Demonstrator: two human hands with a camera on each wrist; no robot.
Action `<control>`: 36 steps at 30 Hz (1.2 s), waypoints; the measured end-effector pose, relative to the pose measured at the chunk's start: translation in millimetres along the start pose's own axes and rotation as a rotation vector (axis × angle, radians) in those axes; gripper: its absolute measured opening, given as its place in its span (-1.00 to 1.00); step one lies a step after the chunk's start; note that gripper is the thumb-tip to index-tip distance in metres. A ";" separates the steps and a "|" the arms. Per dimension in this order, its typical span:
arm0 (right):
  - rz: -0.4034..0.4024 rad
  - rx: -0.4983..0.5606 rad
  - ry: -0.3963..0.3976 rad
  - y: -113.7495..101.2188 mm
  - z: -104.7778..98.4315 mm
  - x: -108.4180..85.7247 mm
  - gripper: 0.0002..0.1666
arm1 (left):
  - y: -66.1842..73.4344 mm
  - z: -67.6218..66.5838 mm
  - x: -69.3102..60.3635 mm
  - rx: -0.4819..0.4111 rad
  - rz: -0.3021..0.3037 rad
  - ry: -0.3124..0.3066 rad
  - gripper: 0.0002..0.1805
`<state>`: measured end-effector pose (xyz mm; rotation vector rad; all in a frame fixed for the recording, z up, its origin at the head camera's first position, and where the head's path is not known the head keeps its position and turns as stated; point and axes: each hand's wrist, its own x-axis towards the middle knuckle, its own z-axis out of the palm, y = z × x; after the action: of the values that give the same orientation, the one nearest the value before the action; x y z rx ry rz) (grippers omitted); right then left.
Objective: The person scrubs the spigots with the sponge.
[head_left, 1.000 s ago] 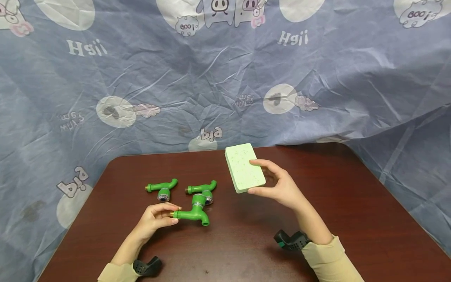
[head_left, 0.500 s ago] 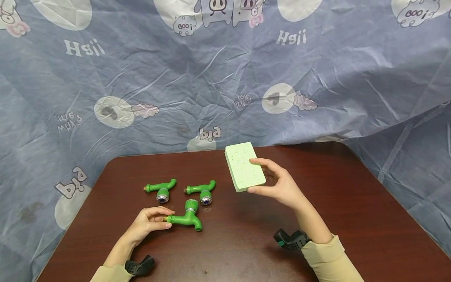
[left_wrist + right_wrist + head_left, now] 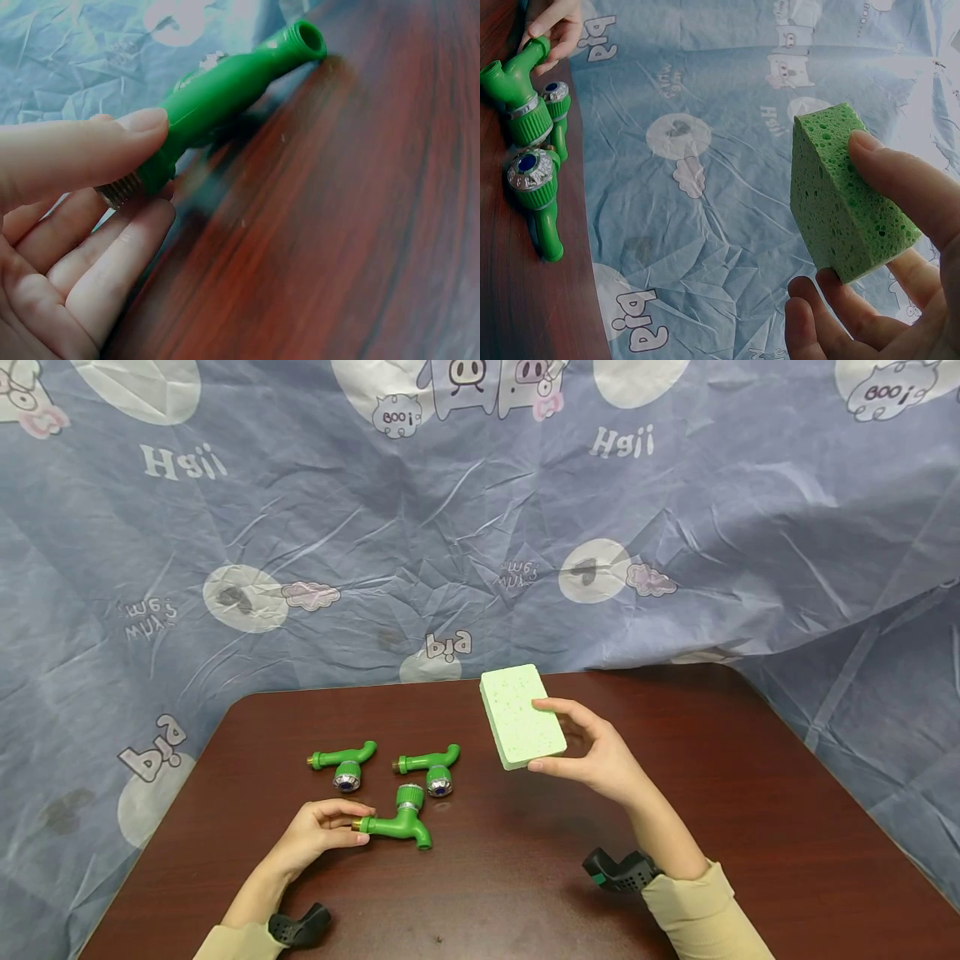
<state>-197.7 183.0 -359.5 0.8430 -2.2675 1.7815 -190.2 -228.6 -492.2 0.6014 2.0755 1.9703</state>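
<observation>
The left hand pinches the threaded brass end of a green tap, whose ribbed knob points away from the person and whose spout points right. In the left wrist view, thumb and fingers of the left hand grip that tap by its thread. Raised above the table, a light green sponge is held at its right edge between thumb and fingers of the right hand. Pores show on the sponge in the right wrist view, with the right hand around one end.
Two more green taps lie on the dark red-brown table: one at the left, the other just behind the held tap. A blue-grey patterned cloth hangs behind the table. Both wrists wear black devices.
The left hand has drawn the tap slightly left and toward the person, so the tap behind it shows fully. The right hand and sponge have stayed nearly still.
</observation>
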 end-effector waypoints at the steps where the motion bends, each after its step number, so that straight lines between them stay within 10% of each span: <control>1: 0.003 -0.001 0.002 0.1 0.1 -0.1 -0.17 | 0.4 0.0 -0.1 0.016 -0.011 0.007 -0.60; 25: 0.005 0.014 0.007 0.5 -1.9 -0.3 -0.18 | 19.9 -1.7 -0.1 0.185 -0.123 0.083 -0.67; 36: 0.004 0.016 0.000 -0.2 -1.7 0.0 -0.18 | 33.9 -17.8 2.3 0.050 -0.005 0.312 -0.65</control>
<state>-198.0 184.5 -358.8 0.8425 -2.2597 1.8030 -195.0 -243.0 -456.9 0.3117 2.3042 2.1306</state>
